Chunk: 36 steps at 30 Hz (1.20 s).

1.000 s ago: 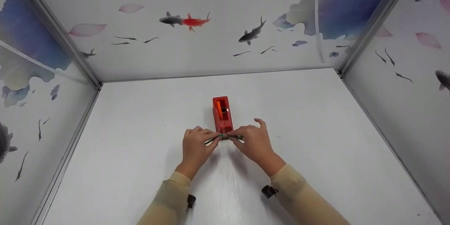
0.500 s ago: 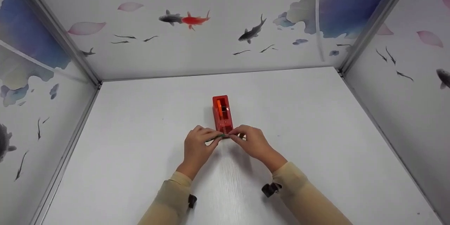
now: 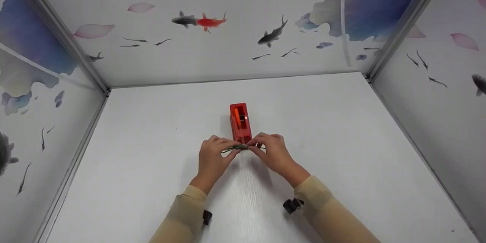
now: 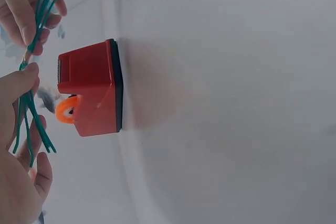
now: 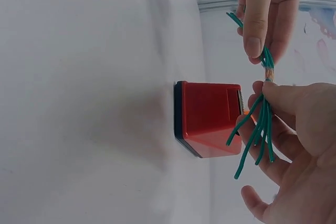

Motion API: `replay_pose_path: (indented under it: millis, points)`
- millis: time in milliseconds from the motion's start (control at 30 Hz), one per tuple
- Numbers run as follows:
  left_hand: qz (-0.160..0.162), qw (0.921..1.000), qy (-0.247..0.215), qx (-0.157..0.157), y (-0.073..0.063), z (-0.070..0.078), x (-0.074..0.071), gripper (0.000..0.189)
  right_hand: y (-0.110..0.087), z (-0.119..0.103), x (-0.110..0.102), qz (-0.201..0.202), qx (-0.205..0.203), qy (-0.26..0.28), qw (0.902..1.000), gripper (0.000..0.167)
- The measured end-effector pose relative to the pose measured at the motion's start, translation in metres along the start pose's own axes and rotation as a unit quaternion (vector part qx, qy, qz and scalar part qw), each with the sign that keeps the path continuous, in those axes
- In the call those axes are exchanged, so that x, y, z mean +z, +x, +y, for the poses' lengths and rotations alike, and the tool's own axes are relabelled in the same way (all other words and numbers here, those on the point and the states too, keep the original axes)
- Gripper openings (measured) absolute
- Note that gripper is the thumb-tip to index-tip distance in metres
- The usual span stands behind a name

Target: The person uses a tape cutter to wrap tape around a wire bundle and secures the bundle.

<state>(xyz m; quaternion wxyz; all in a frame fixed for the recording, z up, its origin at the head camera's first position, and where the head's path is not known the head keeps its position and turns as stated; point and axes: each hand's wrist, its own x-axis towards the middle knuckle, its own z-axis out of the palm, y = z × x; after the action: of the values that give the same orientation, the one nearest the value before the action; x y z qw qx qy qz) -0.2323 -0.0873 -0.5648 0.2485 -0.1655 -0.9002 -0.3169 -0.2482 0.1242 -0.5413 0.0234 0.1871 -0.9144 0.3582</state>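
A bundle of thin green wires (image 5: 261,121) spans the gap between both hands, its loose ends fanning out at either side. Its middle is wrapped by a narrow amber-coloured band (image 5: 269,74), which shows between the fingertips. The left hand (image 3: 212,159) pinches the bundle on one side of the band with thumb and fingers. On the other side, the right hand (image 3: 274,155) pinches it with thumb and index finger. Just beyond the hands stands a red tape dispenser (image 4: 89,77) with a toothed cutter and an orange roll core (image 4: 65,109); the hands partly overlap its near end in the head view.
The dispenser stands on a white tabletop (image 3: 144,129). Panels printed with fish and petals, such as the back wall (image 3: 228,57), enclose the table at the back and both sides. Metal strips run along the corners.
The right hand's raised little finger has come down and its fingers have drawn together. The wire bundle has turned slightly between the fingertips. The dispenser has stayed in place.
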Motion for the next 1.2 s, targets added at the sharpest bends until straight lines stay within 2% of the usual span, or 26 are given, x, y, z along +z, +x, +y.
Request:
replay_pose_path:
  millis: [333,567,700,933,1067,1200]
  points:
    - [-0.001,1.0000,-0.009,0.001,0.0011,-0.0014,-0.0010,0.024,-0.0007,0.0012,0.0005,0.045,-0.058,-0.045,0.9962,0.012]
    - [-0.013,0.9999,0.001,0.005,0.0041,-0.0018,0.0000,0.024,-0.0016,0.0029,0.0013,0.080,-0.123,-0.101,0.9841,0.011]
    - [-0.029,0.9995,0.006,0.005,0.0057,-0.0020,0.0008,0.025,-0.0020,0.0044,0.0014,0.092,-0.151,-0.114,0.9776,0.013]
    - [-0.072,0.9969,0.032,-0.002,0.0050,-0.0025,0.0016,0.027,-0.0031,0.0051,-0.0001,0.091,-0.159,-0.113,0.9765,0.013]
    - [-0.078,0.9958,0.047,-0.007,0.0050,-0.0027,0.0026,0.026,-0.0031,0.0059,0.0005,0.096,-0.169,-0.119,0.9738,0.013]
    - [-0.078,0.9957,0.049,0.002,0.0054,-0.0025,0.0030,0.019,-0.0030,0.0058,0.0010,0.105,-0.178,-0.125,0.9705,0.014]
